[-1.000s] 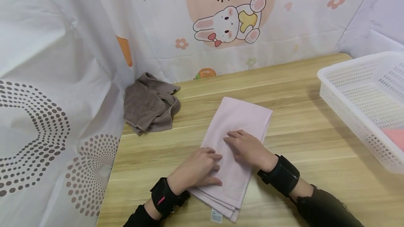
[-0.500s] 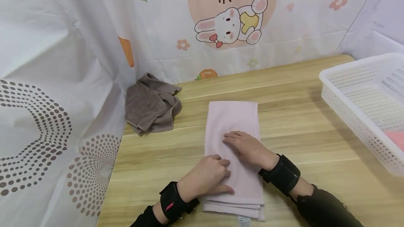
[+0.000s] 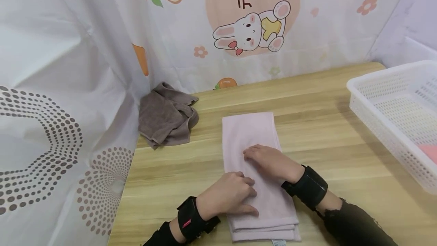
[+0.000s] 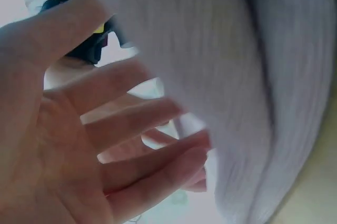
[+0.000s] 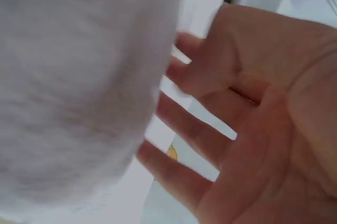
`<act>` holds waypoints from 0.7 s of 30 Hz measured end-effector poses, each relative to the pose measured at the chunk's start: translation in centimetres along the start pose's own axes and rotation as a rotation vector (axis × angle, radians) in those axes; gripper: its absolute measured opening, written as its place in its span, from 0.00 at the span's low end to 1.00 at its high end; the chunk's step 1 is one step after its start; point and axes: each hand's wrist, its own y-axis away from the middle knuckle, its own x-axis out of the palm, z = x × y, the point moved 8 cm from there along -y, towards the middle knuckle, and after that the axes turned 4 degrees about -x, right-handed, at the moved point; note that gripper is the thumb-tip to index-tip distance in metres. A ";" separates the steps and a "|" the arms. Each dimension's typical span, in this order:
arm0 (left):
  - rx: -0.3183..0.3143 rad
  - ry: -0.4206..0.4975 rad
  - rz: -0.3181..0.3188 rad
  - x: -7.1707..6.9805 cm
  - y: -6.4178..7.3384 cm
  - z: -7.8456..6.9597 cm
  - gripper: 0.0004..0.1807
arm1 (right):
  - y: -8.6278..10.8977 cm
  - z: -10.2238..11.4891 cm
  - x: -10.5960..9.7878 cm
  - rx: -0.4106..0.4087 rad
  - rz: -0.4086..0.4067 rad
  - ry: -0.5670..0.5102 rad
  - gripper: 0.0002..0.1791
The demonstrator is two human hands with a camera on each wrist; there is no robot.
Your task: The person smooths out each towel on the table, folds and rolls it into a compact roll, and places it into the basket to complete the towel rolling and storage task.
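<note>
A folded pale pink towel [image 3: 247, 132] lies lengthwise on the wooden table, its layered edges and a small white label [image 3: 279, 242] at the near end. My left hand [image 3: 229, 196] rests on its lower left part, fingers spread and slightly bent, fingertips on the cloth. Higher up, toward the right edge, my right hand [image 3: 271, 161] touches the top of the towel with its fingertips. In the left wrist view, separated fingers [image 4: 137, 124] meet the cloth. The right wrist view shows loosely extended fingers [image 5: 189, 129] against the towel, the palm off it.
A crumpled brown towel [image 3: 167, 117] lies at the table's back left. On the right stands a white perforated basket [image 3: 379, 124] with a pink-red item [image 3: 429, 151] inside. A printed curtain [image 3: 177, 56] closes off the back and left side.
The pink towel has turned counterclockwise under my hands, its far end swinging left and its near end right. My left hand has shifted right; the right hand has stayed nearly in place.
</note>
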 end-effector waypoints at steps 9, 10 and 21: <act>-0.110 0.274 0.140 -1.5 -1.4 4.8 0.18 | -1.5 -4.0 -3.1 0.154 -0.033 -0.095 0.13; -0.136 0.305 0.120 -1.7 -1.7 5.9 0.17 | -1.5 -4.7 -3.6 0.180 -0.045 -0.108 0.12; -0.411 0.379 -0.060 -0.2 -3.4 15.9 0.20 | -1.9 -10.2 -3.8 0.221 -0.024 -0.265 0.18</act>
